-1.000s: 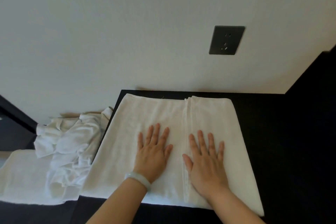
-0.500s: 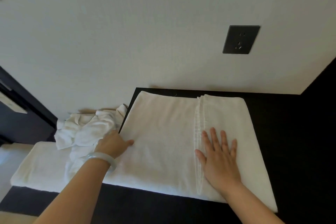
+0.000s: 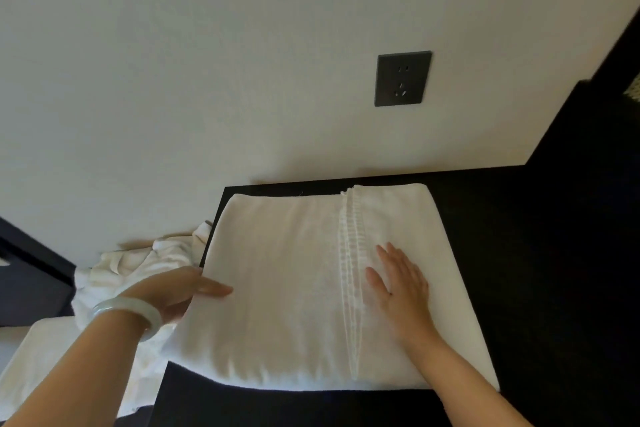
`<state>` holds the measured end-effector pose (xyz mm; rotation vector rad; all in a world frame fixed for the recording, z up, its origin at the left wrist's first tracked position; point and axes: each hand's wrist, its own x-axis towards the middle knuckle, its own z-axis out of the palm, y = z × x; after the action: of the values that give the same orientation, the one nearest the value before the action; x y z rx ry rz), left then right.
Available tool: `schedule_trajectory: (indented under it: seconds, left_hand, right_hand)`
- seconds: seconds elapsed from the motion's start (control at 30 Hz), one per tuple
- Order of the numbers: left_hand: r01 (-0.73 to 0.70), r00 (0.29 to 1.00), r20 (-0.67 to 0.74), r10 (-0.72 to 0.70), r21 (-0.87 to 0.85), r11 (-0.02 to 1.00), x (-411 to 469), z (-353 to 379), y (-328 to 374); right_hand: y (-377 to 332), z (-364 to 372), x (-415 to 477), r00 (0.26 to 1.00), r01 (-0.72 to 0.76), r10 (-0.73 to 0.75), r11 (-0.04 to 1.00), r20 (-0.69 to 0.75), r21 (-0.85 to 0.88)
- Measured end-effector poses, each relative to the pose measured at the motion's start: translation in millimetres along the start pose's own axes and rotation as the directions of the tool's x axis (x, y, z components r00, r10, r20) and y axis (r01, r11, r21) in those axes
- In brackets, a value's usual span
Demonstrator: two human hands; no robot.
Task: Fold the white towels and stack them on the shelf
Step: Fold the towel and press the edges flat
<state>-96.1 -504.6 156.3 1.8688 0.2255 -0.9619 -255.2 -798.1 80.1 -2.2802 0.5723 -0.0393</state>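
A large folded white towel (image 3: pixel 287 288) lies flat on a black surface (image 3: pixel 540 253), with a ribbed hem running front to back just right of its middle. My right hand (image 3: pixel 398 284) presses flat on the towel right of that hem, fingers straight. My left hand (image 3: pixel 173 291), a pale bangle on its wrist, grips the towel's left edge: the thumb lies on top and the fingers are hidden beneath. That edge is lifted a little off the surface.
A crumpled white towel (image 3: pixel 138 263) sits left of the black surface, lower down, on another spread white towel (image 3: pixel 41 367). A dark wall socket (image 3: pixel 403 78) is on the pale wall behind. Dark furniture rises at the far right (image 3: pixel 606 97).
My left hand left the top of the towel, slid to its left edge and took hold of it, raising the edge. My right hand stayed pressed flat.
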Motion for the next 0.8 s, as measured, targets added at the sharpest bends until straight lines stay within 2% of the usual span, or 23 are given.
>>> schedule_trajectory:
  seconds: [0.03,0.1,0.17,0.27,0.37,0.47,0.5,0.53,0.6,0.63,0.67,0.73,0.8]
  left_hand:
    - [-0.035,0.997,0.066,0.038,-0.04,0.999,-5,4,10]
    - [-0.101,0.974,0.198,0.112,-0.063,0.993,-16,23,35]
    - [-0.212,0.937,0.275,0.218,-0.051,0.976,-24,55,63]
    - [-0.378,0.904,0.273,0.329,0.151,0.913,-34,127,95]
    - [-0.456,0.884,0.298,0.36,0.383,0.803,-29,208,96]
    - [-0.515,0.842,0.437,0.316,0.478,0.711,-15,262,75]
    - [-0.562,0.823,0.445,0.353,0.546,0.621,-8,268,66]
    - [-0.595,0.8,0.416,0.433,0.648,0.476,1,267,59]
    - [-0.555,0.709,0.381,0.594,0.82,0.137,22,251,46]
    - [-0.53,0.677,0.407,0.614,0.848,0.023,31,241,40]
    - [-0.523,0.671,0.446,0.593,0.851,-0.049,40,231,35]
    - [-0.54,0.681,0.505,0.53,0.835,-0.102,49,220,21]
    - [-0.549,0.684,0.5,0.532,0.832,-0.076,45,218,7]
  right_hand:
    - [-3,-11,0,0.997,-0.072,0.079,0.97,-0.02,0.23]
    - [-5,-32,-2,0.978,-0.177,0.21,0.799,0.009,0.574]
    - [1,-49,-2,0.959,-0.216,0.282,0.663,0.029,0.717]
    - [14,-70,1,0.927,-0.229,0.374,0.536,0.014,0.813]
    - [30,-84,7,0.883,-0.248,0.466,0.579,-0.065,0.777]
    - [46,-92,10,0.847,-0.34,0.528,0.629,-0.064,0.699]
    - [51,-94,10,0.842,-0.383,0.538,0.65,-0.041,0.657]
    - [55,-96,11,0.842,-0.423,0.539,0.673,-0.011,0.607]
    - [58,-96,14,0.853,-0.473,0.519,0.724,0.055,0.503]
    - [57,-94,16,0.86,-0.483,0.504,0.753,0.08,0.446]
    - [55,-92,19,0.869,-0.481,0.486,0.789,0.093,0.382]
    - [51,-84,28,0.898,-0.438,0.435,0.872,0.068,0.219]
    - [45,-77,40,0.93,-0.367,0.365,0.928,0.033,0.069]
